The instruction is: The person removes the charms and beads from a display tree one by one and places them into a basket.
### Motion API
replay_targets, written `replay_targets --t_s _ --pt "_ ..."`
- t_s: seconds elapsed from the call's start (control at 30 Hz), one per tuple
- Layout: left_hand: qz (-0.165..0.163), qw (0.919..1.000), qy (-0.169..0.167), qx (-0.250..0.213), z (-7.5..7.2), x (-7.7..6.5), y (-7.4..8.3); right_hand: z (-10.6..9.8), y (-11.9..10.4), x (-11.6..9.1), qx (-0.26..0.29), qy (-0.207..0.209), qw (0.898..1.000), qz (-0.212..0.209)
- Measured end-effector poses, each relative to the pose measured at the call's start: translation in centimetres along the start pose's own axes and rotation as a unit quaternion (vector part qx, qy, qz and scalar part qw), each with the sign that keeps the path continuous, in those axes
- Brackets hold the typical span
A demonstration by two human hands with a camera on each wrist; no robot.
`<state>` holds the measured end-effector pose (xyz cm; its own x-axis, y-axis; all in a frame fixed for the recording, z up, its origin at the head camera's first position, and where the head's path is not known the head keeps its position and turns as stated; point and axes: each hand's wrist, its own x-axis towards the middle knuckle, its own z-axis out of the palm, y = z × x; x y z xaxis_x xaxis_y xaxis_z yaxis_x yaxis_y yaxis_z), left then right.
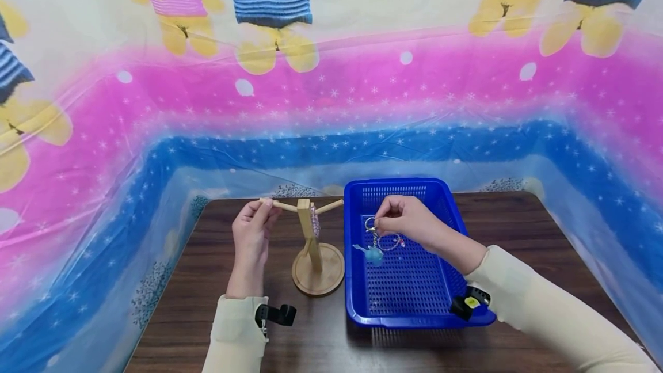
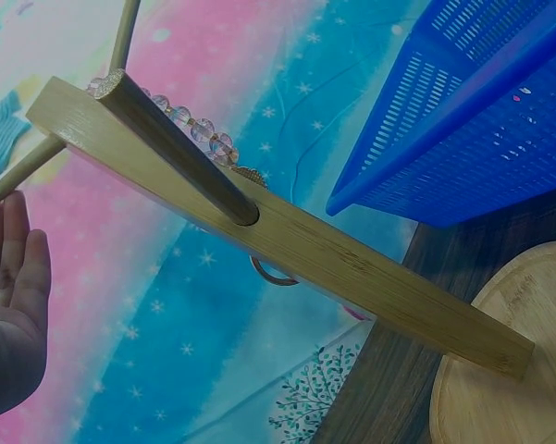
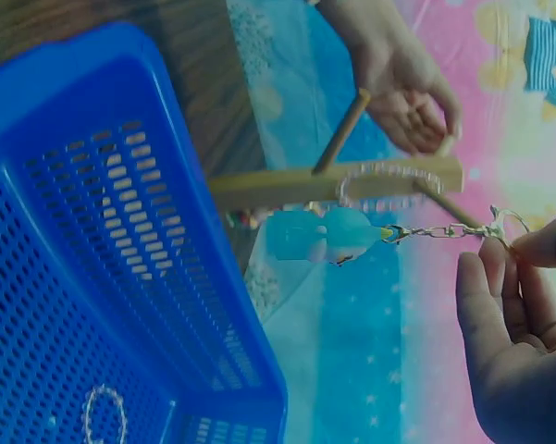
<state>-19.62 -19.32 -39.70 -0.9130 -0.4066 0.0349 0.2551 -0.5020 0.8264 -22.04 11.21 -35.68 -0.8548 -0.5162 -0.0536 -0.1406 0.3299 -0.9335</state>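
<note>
My left hand (image 1: pixel 252 232) pinches the tip of the left peg of a wooden jewelry stand (image 1: pixel 312 240). Its upright post rises from a round base (image 2: pixel 509 407). From another peg hangs a bracelet of clear pinkish beads (image 2: pixel 202 129), lying against the post. Over the blue basket, my right hand (image 1: pixel 411 222) pinches the metal ring of a keychain (image 3: pixel 435 231) between thumb and fingers. A short chain links the ring to a translucent teal charm (image 3: pixel 338 233), which dangles below. Another beaded bracelet (image 3: pixel 105 412) lies inside the basket.
The blue perforated basket (image 1: pixel 354 309) stands right beside the stand on the dark wood table (image 1: pixel 181 304). A printed pink and blue cloth (image 1: pixel 321 91) hangs around the table's back and sides. Black camera mounts (image 1: pixel 277 314) are strapped at both wrists.
</note>
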Motion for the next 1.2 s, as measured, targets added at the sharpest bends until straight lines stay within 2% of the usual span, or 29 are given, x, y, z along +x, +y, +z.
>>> replay_targets --t_s 0.13,0.37,0.53,1.0,1.2 --pt "0.000 1.0000 0.001 -0.001 0.0 0.0 0.0 -0.8 0.6 0.5 -0.005 -0.010 1.000 0.009" --pt "0.005 1.0000 -0.005 -0.004 0.0 -0.1 -0.1 -2.0 2.4 1.8 -0.012 -0.005 0.999 0.050" --pt "0.008 0.9999 -0.011 -0.001 -0.2 -0.1 -0.2 -2.6 3.7 2.7 -0.007 -0.003 0.998 0.063" --pt "0.007 1.0000 -0.001 0.002 -0.1 -0.1 -0.1 -3.1 7.4 4.3 -0.009 -0.001 0.996 0.087" --pt "0.005 0.9999 -0.007 -0.009 -0.1 0.0 -0.1 -3.2 8.7 5.0 -0.022 -0.008 0.993 0.115"
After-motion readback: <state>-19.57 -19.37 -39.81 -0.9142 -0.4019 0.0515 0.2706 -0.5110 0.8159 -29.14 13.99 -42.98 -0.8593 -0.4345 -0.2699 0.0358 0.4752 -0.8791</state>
